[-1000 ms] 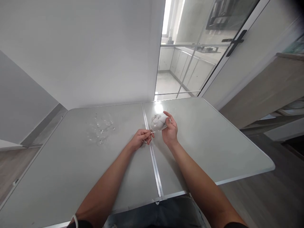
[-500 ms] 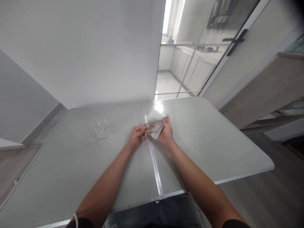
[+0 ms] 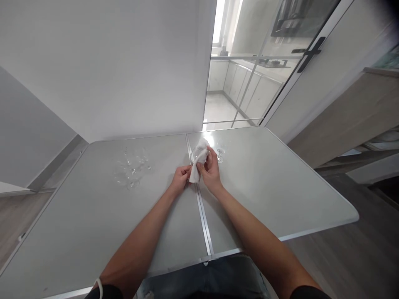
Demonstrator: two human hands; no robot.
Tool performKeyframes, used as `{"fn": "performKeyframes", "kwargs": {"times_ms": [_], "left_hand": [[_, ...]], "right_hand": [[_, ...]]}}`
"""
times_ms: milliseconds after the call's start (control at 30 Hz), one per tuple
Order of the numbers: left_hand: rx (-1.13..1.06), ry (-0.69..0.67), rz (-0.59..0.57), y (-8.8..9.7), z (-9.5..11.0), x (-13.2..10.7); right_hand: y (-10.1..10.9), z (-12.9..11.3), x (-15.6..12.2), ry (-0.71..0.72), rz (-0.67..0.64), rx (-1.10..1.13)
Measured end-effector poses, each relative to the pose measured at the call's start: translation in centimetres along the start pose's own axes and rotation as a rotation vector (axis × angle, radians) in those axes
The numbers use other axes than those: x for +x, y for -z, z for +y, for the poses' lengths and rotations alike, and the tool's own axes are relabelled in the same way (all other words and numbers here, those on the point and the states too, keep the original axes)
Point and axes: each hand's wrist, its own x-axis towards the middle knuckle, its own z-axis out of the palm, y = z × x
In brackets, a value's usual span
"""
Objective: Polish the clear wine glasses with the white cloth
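A clear glass [image 3: 195, 155] is held up over the middle of the table [image 3: 264, 195], above the metal strip [image 3: 204, 224] that divides the top; a white cloth [image 3: 201, 159] is bunched against its bowl, one end hanging down between the hands; the left hand [image 3: 181, 178] is closed, its fingers pinched on the lower end of the glass, probably the stem, though fingers and cloth hide the exact spot; the right hand [image 3: 212, 171] is curled around the cloth, thumb and fingers drawn together, pressing it to the glass; just beyond the right hand, a second glass [image 3: 220, 154] stands upright on the table; well apart on the left side, a group of clear glasses [image 3: 133, 169] sits close together, too faint to count; past the far edge rise a pale wall [image 3: 140, 70] and a glass door [image 3: 240, 91] with a black handle [image 3: 311, 54].
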Motion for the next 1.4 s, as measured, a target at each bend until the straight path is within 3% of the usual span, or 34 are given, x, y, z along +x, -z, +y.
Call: {"fn": "performKeyframes", "kwargs": {"times_ms": [167,267,367,467,533,600,800,1000,1133,1233,1300,1400], "left_hand": [[0.091,0.068,-0.071,-0.2,0.1,-0.3],[0.073,0.094,-0.153,-0.1,0.3,-0.4],[0.018,0.118,-0.275,0.1,0.5,-0.5],[-0.077,0.189,-0.386,0.4,0.7,-0.7],[-0.146,0.226,-0.399,0.6,0.9,-0.8],[-0.207,0.227,-0.362,0.7,1.1,-0.8],[-0.236,0.218,-0.248,0.7,0.6,-0.3],[0.154,0.078,-0.094,-0.2,-0.4,-0.4],[0.382,-0.178,-0.006,-0.6,-0.2,-0.9],[0.443,-0.236,-0.014,-0.6,0.0,-1.1],[0.456,-0.211,-0.045,-0.6,0.2,-1.1],[0.419,-0.136,-0.128,-0.6,0.5,-1.0]], "right_hand": [[0.0,-0.7,0.0,-0.129,0.079,0.033],[0.0,-1.4,0.0,-0.244,0.084,0.191],[0.4,-2.0,0.3,-0.364,-0.018,0.38],[0.9,-2.4,0.7,-0.517,-0.222,0.478],[1.0,-2.4,0.8,-0.569,-0.35,0.492],[1.0,-2.2,0.7,-0.545,-0.37,0.489],[0.1,-1.1,-0.5,-0.373,-0.145,0.366],[-0.5,-1.6,-0.5,-0.125,0.222,-0.002],[-0.5,-3.1,-0.9,0.049,0.209,-0.291],[-0.5,-3.7,-1.1,0.119,0.241,-0.329],[-0.2,-3.5,-0.9,0.092,0.246,-0.308],[0.9,-2.7,0.1,-0.112,0.139,-0.153]]}}
